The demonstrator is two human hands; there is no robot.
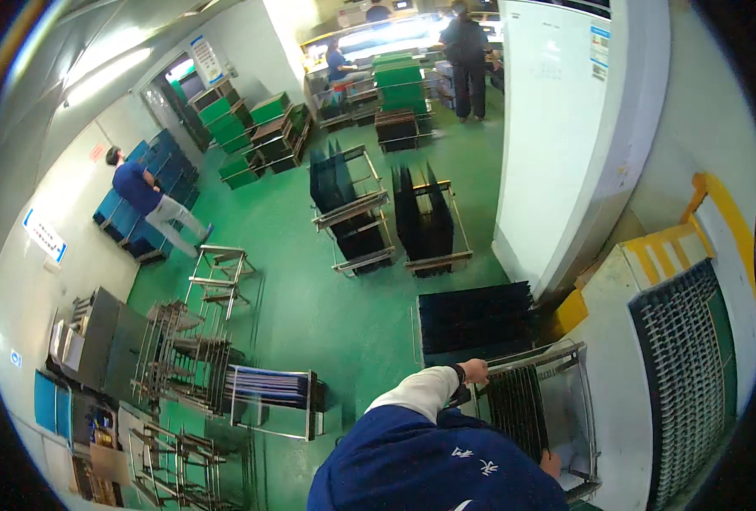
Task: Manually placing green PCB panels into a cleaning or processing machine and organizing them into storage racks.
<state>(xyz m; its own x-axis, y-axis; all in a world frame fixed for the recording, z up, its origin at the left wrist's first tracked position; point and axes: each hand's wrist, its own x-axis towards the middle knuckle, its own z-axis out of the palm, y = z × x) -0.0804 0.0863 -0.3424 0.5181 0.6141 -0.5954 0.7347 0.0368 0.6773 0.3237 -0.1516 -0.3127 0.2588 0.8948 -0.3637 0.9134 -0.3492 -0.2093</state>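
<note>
At the lower right stands a metal rack [592, 426] holding a row of thin dark panels [518, 409] on edge. My left hand [476, 371], in a white sleeve with a dark band at the wrist, is closed at the rack's upper left corner. Lower down, my right hand [551, 462] is closed beside the near end of the panels; my body hides much of it, so what it grips is unclear. Just beyond the rack lies another block of dark panels [476, 319].
A machine with a grid-like panel [691, 387] stands close on the right, below a white cabinet [552, 128]. Two racks of dark sheets [362, 243] occupy the floor ahead. Metal frames [178, 358] crowd the left. A person [143, 189] stands by blue stacks; others are farther back.
</note>
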